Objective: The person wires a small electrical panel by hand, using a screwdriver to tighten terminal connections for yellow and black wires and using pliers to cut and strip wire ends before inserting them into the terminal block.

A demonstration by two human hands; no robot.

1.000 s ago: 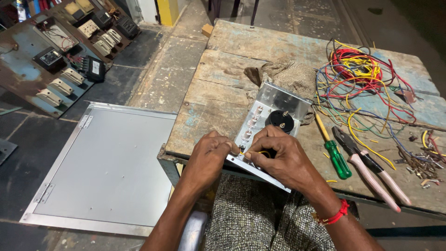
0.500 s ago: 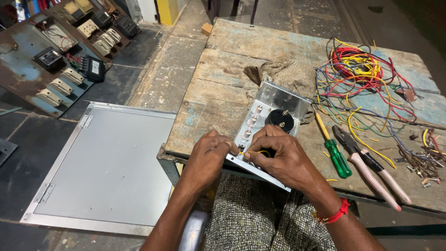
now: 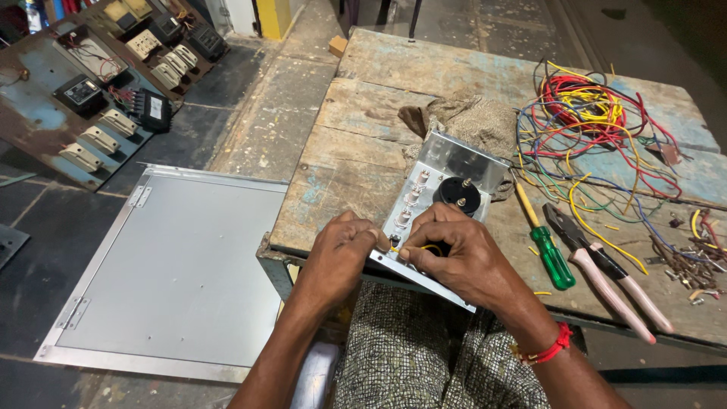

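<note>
A shiny metal panel (image 3: pixel 447 163) with a black round part (image 3: pixel 457 195) and several small terminals lies tilted at the near edge of a worn wooden table (image 3: pixel 356 151). My left hand (image 3: pixel 341 254) grips the panel's near left edge, fingers curled. My right hand (image 3: pixel 454 254) rests on the panel's near end and pinches a thin yellow wire (image 3: pixel 429 247) between thumb and fingers. The two hands almost touch.
A green-handled screwdriver (image 3: pixel 547 250) and pink-handled pliers (image 3: pixel 602 276) lie right of the panel. A tangle of coloured wires (image 3: pixel 591 113) and wire scraps (image 3: pixel 681 261) fill the table's right. A grey metal door (image 3: pixel 182 265) lies on the floor at left, a rusty switch board (image 3: pixel 91 113) beyond.
Both hands stay on the panel's near end. My right fingers have shifted slightly on the yellow wire. Nothing else has moved.
</note>
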